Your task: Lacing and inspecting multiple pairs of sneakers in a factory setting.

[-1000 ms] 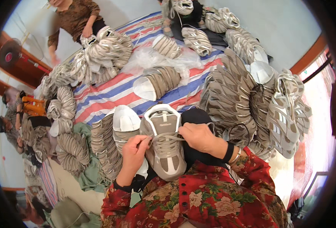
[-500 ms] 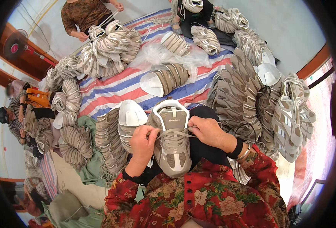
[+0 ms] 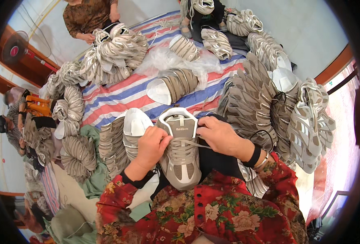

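A grey-beige sneaker (image 3: 182, 173) with white trim rests on my lap, toe toward me. Its flat beige shoelace (image 3: 188, 142) criss-crosses below the tongue, and one length reaches right, beneath my right hand. My left hand (image 3: 150, 146) is closed in a pinch at the left edge of the lacing, on the shoelace. On the other side my right hand (image 3: 219, 136) has curled fingers against the right edge of the shoe opening, with the shoelace at them. Its fingertips are partly hidden.
Left of the sneaker stands a row of nested shoe uppers (image 3: 114, 142) with a white insole-like end (image 3: 137, 122). Large curved stacks (image 3: 251, 101) rise at right. Ahead lie more uppers (image 3: 184, 85) and clear plastic (image 3: 159, 59) on a striped sheet (image 3: 119, 99). Other people work around it.
My right hand has moved from pulling the lace sideways to the shoe's right collar edge, fingers curled inward. My left hand stays at the left lacing edge; the left forearm swings outward.
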Tool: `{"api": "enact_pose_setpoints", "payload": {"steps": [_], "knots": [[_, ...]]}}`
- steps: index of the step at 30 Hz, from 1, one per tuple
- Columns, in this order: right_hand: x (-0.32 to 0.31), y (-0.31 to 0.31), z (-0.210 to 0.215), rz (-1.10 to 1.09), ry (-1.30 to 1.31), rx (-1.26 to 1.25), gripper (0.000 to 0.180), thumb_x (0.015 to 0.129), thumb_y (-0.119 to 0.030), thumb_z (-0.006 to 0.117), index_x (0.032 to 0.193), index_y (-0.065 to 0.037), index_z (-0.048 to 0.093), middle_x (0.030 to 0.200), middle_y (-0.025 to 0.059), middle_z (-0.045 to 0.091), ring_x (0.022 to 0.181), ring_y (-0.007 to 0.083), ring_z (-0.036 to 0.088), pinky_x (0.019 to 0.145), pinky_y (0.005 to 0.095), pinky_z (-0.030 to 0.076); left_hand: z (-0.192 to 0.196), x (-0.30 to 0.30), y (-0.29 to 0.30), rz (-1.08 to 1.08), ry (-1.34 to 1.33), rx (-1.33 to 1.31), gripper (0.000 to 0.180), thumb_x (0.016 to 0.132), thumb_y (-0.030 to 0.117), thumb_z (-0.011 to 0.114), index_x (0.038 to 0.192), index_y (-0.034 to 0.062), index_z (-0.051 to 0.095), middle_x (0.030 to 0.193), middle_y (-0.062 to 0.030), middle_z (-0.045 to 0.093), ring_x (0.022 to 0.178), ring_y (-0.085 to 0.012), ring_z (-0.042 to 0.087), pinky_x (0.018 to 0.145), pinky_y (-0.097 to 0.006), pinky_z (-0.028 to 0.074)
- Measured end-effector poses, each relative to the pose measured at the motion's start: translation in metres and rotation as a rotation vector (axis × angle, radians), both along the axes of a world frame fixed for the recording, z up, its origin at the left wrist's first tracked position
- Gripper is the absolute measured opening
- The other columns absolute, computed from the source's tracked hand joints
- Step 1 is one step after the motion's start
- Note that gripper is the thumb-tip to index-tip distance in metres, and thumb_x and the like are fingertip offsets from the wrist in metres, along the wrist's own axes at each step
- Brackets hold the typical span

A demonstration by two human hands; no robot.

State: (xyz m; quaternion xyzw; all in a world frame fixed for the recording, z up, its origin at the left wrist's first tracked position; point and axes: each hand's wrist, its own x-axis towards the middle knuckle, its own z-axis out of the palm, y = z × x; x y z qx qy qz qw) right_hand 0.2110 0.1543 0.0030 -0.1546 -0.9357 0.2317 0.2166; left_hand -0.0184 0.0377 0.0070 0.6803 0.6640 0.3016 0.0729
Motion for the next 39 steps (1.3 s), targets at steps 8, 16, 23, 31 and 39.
{"api": "enact_pose_setpoints", "payload": {"steps": [8,16,23,31,39], "knots": [[-0.022,0.027,0.021,0.322,-0.226,0.197,0.013,0.074,-0.007,0.061,0.086,-0.005,0.058,0.094,0.0087,0.053,0.087,0.0280,0.056,0.074,0.0406,0.046,0.061,-0.037,0.020,-0.504,0.169,-0.292,0.038,0.065,0.005,0.073,0.100,0.0109,0.060,0.096,-0.0038,0.060,0.092,-0.0255,0.058,0.075,-0.036,0.050],[-0.031,0.032,0.014,0.280,-0.386,-0.177,0.012,0.073,-0.005,0.060,0.083,0.002,0.063,0.089,0.0156,0.059,0.079,0.0338,0.063,0.068,0.0432,0.051,0.052,-0.023,0.026,-0.606,0.292,-0.186,0.018,0.068,0.016,0.072,0.080,0.0111,0.058,0.083,-0.0057,0.053,0.083,-0.0273,0.054,0.069,-0.038,0.046],[-0.049,0.008,0.017,0.128,-0.449,0.018,0.014,0.076,-0.006,0.056,0.083,0.004,0.061,0.085,0.0220,0.060,0.081,0.0338,0.064,0.064,0.0412,0.051,0.030,-0.003,0.032,-0.271,0.064,-0.301,0.012,0.073,0.015,0.067,0.070,0.0053,0.061,0.078,-0.0082,0.053,0.079,-0.0265,0.052,0.071,-0.038,0.042],[-0.076,0.016,0.145,0.096,0.408,-0.946,0.013,0.091,-0.012,0.051,0.092,0.000,0.054,0.071,0.0054,0.059,0.059,0.0102,0.059,0.053,0.0242,0.047,0.161,0.001,0.050,-0.086,-0.805,0.269,0.009,0.087,0.009,0.059,0.081,0.0014,0.059,0.082,-0.0010,0.054,0.074,-0.0079,0.050,0.067,-0.021,0.041],[-0.052,-0.012,0.140,0.331,0.428,-0.777,0.009,0.092,-0.009,0.056,0.090,-0.001,0.058,0.076,0.0006,0.055,0.066,0.0072,0.053,0.060,0.0220,0.044,0.123,0.014,0.024,-0.173,-0.829,-0.262,0.033,0.096,0.029,0.049,0.111,0.0014,0.057,0.089,-0.0015,0.057,0.066,-0.0051,0.046,0.059,-0.019,0.039]]}}
